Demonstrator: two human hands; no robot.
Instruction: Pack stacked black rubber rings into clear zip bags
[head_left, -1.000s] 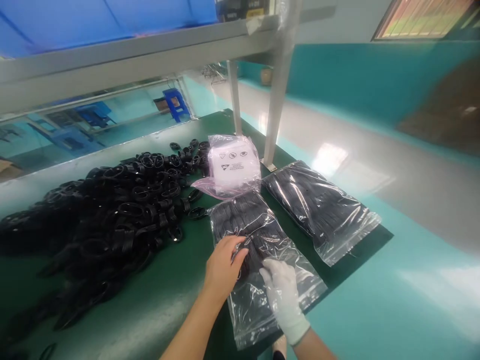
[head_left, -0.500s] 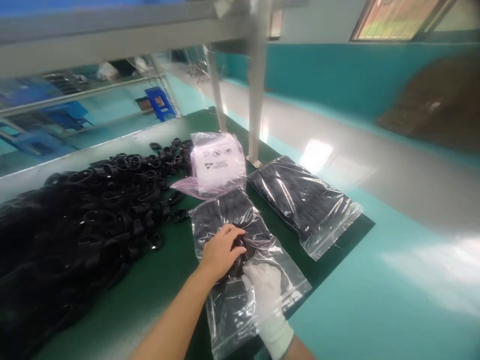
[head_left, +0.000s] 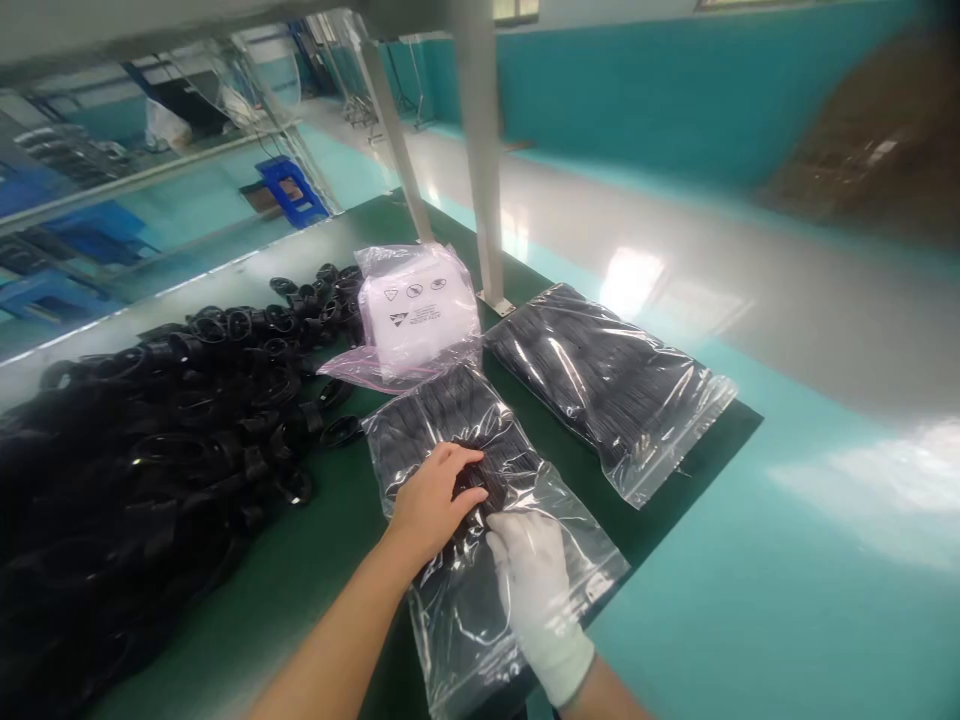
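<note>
A clear zip bag (head_left: 450,410) packed with thin black strands lies on the green table before me. My left hand (head_left: 435,500), bare, curves its thumb and fingers around a bundle of black strands (head_left: 484,465) at the middle of this bag. Just below it, my right hand (head_left: 529,560), in a white glove, reaches in through the bag's mouth. Its fingers are curled against the near end of the bundle, and their tips are partly hidden. The bag's loose, transparent end spreads around the gloved wrist.
A second filled zip bag (head_left: 600,380) lies to the right by the table edge. Behind stands a pinkish bag of white printed packets (head_left: 420,310), beside a metal post (head_left: 484,160). A large heap of black looped parts (head_left: 172,440) covers the left side.
The view has tilted down and shifted slightly, and the picture is sharper. Both hands keep nearly the same place on the bag, the gloved one still at its mouth.
</note>
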